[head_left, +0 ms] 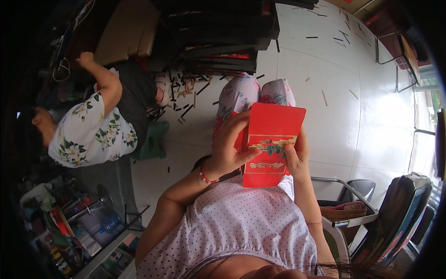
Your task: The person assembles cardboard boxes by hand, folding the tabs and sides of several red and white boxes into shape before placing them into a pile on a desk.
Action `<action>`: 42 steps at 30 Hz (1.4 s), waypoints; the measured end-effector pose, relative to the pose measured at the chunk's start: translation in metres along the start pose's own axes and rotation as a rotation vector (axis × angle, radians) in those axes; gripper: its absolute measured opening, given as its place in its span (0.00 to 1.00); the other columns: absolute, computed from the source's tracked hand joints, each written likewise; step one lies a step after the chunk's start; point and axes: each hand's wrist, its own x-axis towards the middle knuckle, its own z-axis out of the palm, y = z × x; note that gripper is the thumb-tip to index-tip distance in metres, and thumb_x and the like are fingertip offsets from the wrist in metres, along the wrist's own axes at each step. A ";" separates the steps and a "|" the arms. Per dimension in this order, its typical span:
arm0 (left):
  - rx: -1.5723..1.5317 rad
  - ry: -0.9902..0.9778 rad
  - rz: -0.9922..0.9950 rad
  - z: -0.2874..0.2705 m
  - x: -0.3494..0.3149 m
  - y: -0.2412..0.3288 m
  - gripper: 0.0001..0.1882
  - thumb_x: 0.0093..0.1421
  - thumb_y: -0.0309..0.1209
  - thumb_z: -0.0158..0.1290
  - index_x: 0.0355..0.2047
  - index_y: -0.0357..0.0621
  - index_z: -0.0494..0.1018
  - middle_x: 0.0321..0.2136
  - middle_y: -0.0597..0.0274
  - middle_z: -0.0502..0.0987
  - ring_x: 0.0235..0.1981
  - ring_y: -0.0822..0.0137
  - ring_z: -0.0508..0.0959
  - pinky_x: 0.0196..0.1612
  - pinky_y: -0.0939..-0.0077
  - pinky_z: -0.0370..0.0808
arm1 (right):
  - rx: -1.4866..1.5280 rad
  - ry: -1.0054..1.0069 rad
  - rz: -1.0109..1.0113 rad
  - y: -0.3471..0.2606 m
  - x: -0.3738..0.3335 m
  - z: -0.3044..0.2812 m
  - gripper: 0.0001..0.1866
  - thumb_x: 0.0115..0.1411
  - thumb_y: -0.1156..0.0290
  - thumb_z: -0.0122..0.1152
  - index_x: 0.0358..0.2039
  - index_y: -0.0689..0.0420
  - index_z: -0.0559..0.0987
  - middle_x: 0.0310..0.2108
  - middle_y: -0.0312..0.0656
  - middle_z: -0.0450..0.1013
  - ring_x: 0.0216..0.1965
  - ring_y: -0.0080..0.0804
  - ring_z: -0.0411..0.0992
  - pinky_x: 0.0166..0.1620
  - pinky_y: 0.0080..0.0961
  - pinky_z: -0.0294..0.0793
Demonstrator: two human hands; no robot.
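Above my lap I hold a red paper envelope (274,122), its flap unfolded, with gold and green decoration across the middle. My left hand (230,146) grips its left edge, the thumb lying on the front and the fingers behind. More red paper shows between that thumb and fingers; whether it is part of the same envelope or another one, I cannot tell. My right hand (298,151) closes on the right edge, thumb on the printed front, its other fingers mostly hidden behind.
Dark stacked trays (218,35) with red items stand ahead. Black and tan strips (188,111) litter the floor. At left, another person in a flowered shirt (90,132) sits by a green stool (155,142). A metal-framed chair (346,218) is at my right.
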 end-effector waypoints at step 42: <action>-0.405 0.030 -0.108 0.036 -0.010 0.010 0.11 0.59 0.31 0.53 0.40 0.39 0.71 0.53 0.50 0.63 0.54 0.58 0.66 0.55 0.67 0.64 | -0.317 -0.108 -0.475 -0.006 -0.002 -0.031 0.14 0.59 0.62 0.57 0.36 0.61 0.75 0.45 0.50 0.67 0.54 0.50 0.63 0.55 0.41 0.61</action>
